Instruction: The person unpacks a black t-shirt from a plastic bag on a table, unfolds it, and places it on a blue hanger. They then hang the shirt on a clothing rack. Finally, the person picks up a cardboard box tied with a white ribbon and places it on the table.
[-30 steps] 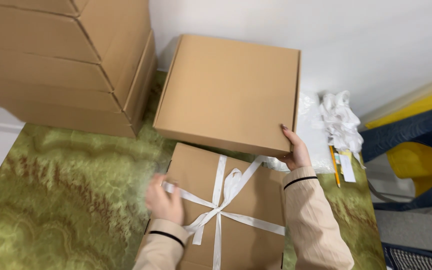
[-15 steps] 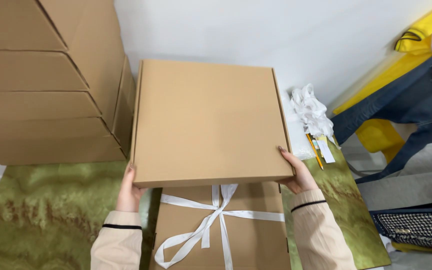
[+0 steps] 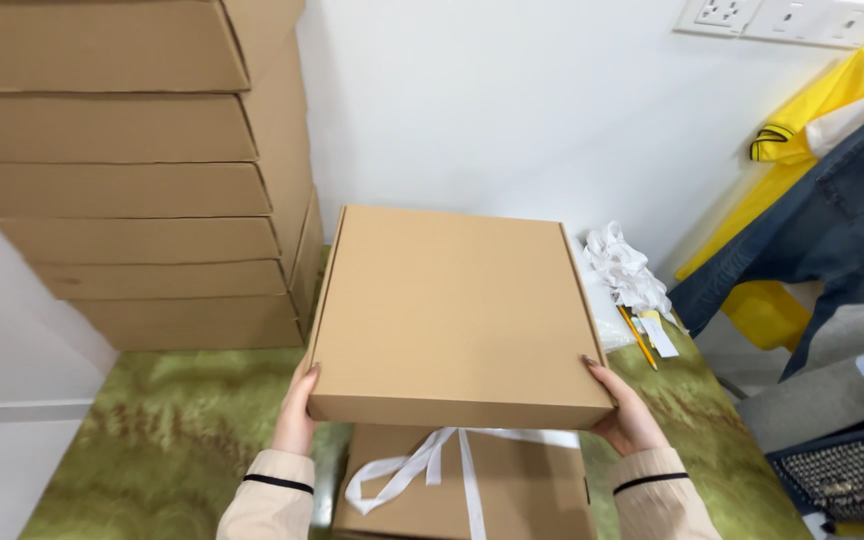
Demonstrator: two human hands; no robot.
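I hold a flat plain cardboard box (image 3: 449,310) in the air with both hands. My left hand (image 3: 297,415) grips its near left corner and my right hand (image 3: 624,410) grips its near right corner. Under it, on the green marbled table (image 3: 152,450), lies a second cardboard box (image 3: 512,495) tied with a white ribbon bow (image 3: 422,465). The held box hides the far part of the ribboned one.
A tall stack of flat cardboard boxes (image 3: 142,170) stands at the left against the white wall. A heap of white ribbon and tags (image 3: 627,275) lies at the right. Yellow and denim clothing (image 3: 822,200) hangs further right, with wall sockets (image 3: 792,18) above.
My left hand left the ribboned box and took the plain box's left side. Both hands lifted the plain box up and toward me, over the ribboned box.
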